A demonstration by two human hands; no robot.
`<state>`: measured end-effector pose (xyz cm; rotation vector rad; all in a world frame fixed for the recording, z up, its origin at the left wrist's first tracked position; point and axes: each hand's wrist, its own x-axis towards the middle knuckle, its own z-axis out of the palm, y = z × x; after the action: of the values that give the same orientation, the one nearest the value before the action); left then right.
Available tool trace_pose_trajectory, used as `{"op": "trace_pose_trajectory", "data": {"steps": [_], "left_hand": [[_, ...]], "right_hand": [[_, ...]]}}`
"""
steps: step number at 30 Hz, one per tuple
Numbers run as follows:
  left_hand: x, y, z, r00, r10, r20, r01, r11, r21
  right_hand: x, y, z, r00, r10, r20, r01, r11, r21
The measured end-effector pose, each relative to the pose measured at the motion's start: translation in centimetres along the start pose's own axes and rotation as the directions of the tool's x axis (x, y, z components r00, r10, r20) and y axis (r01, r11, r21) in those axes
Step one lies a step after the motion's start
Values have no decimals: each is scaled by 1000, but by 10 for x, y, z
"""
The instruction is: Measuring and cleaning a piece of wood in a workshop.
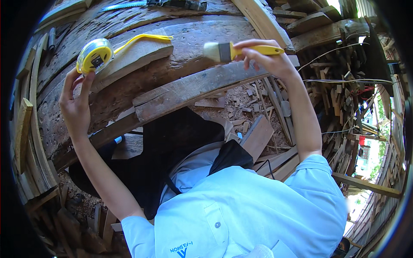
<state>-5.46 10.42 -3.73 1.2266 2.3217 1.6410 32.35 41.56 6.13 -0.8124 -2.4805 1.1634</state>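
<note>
My left hand [76,96] grips a round yellow tape measure [91,59] with a clear casing, holding it by its lower edge between thumb and fingers. From it a yellow strap [140,38] trails across a short wooden block [140,60] on the bench. In my right hand [270,61] is a flat paintbrush [225,52] with a yellow handle, a metal band and pale bristles. The bristles point left, over the worn wooden bench [193,34]. My fingers close around the handle near the metal band.
A squared timber [193,88] runs along the bench's near edge. At the far edge lies a dark-handled tool [180,4]. Wood scraps and chips [241,103] cover the ground below. Stacked offcuts [331,81] and loose cables [344,81] stand at the right.
</note>
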Motion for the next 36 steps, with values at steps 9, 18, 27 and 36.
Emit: {"op": "trace_pose_trajectory", "data": {"steps": [9,18,27,36], "left_hand": [[1,-1,1,1000,17,10,-17,999,-37],[0,9,2,1000,-12,-11,12,1000,-13],[-5,3,-1,1000,-12,-9,12,1000,-15],[1,4,1,996,89,-12,-90,996,-12]], "right_hand": [[7,-3,15,995,-95,-8,95,995,19],[38,-4,35,990,-77,-116,65,993,-100],[3,-67,98,938,-301,169,296,954,54],[-71,-34,-52,884,215,-415,-467,434,-770]]}}
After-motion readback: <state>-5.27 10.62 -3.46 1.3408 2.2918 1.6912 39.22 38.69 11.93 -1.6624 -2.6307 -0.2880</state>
